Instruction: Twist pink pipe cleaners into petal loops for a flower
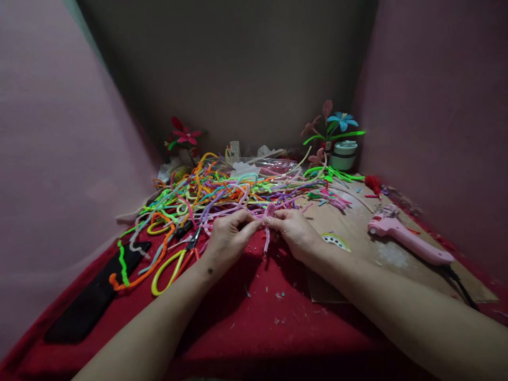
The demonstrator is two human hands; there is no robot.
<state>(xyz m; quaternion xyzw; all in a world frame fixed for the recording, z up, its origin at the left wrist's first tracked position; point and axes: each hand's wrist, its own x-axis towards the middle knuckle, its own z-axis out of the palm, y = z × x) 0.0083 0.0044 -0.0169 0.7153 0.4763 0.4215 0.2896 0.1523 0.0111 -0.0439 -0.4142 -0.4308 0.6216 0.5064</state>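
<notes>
Both hands meet over the middle of the red-covered table, around a small looped piece of pink pipe cleaner (270,210). Its loop stands above the fingers and a short tail hangs below them. My right hand (296,233) pinches the piece between thumb and fingertips. From the left, my left hand (232,235) is closed in a pinch on a thin pink strand at the side of that piece. Just behind the hands spreads a tangled heap of coloured pipe cleaners (218,193).
Yellow-handled scissors (169,272) and a black flat object (87,301) lie left. On the right, a pink glue gun (413,241) and a round disc (335,242) rest on brown board (357,225). Behind stand pipe-cleaner flowers (343,121) and a pale green jar (343,154).
</notes>
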